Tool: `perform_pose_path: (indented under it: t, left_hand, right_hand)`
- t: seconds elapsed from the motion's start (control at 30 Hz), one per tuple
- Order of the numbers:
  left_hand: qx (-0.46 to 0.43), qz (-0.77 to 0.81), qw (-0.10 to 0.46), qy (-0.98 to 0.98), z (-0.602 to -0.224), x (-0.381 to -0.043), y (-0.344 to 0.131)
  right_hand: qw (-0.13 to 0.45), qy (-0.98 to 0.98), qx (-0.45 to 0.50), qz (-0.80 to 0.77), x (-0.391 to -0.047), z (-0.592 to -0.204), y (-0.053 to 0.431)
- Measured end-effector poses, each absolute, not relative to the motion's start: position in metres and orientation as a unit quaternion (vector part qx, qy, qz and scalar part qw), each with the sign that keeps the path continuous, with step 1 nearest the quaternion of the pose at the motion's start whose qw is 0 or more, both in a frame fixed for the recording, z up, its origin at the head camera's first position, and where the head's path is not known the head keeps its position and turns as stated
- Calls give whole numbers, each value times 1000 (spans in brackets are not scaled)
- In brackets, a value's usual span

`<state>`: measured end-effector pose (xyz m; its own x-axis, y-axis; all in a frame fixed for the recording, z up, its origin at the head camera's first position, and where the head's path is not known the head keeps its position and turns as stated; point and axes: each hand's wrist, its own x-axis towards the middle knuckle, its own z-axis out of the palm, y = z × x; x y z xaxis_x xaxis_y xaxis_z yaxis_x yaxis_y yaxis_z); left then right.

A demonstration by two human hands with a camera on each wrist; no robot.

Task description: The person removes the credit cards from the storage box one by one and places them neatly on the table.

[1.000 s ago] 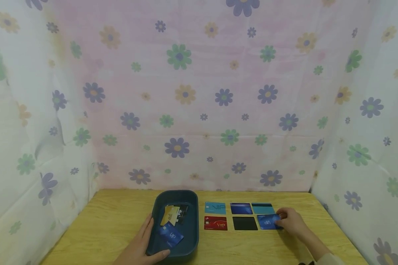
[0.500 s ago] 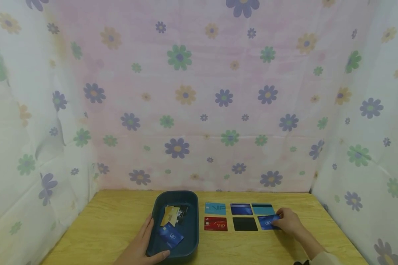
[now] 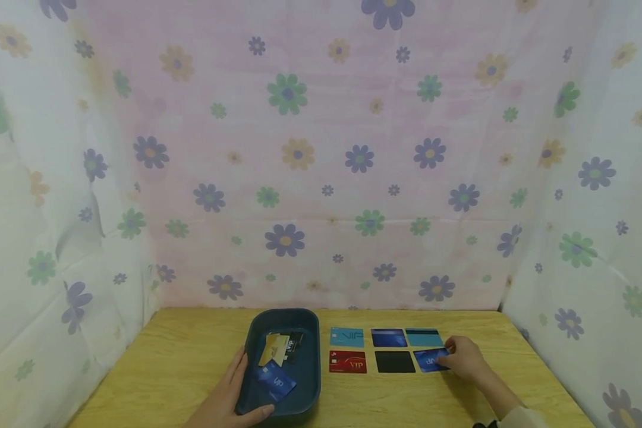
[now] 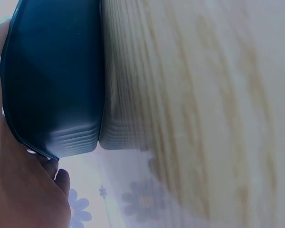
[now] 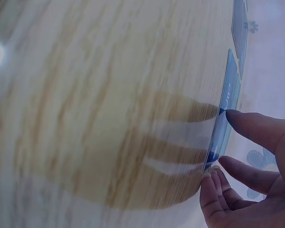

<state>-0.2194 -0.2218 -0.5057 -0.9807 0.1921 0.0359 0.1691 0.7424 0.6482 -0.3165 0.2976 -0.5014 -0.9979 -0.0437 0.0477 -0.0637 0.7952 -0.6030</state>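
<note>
Your right hand is pinching the blue VIP card by its right end, long axis running leftward, left hand holding tray.

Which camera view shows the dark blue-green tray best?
The head view: it shows the tray from above with the cards in it, though the left hand covers some rim. The left wrist view shows only part of its side; the right wrist view shows none.
</note>
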Motion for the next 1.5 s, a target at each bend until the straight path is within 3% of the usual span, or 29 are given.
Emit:
perform_pose_path:
  t: [0.77,1.5]
  left_hand:
    - [90,351,18,932,-509,-221,-223]
    - [98,348,5,932,-508,-219,-221]
  right_hand:
    - [14,-944,23,328,-311,-501,297]
    - [4,-934,68,351,-291,-470,267]
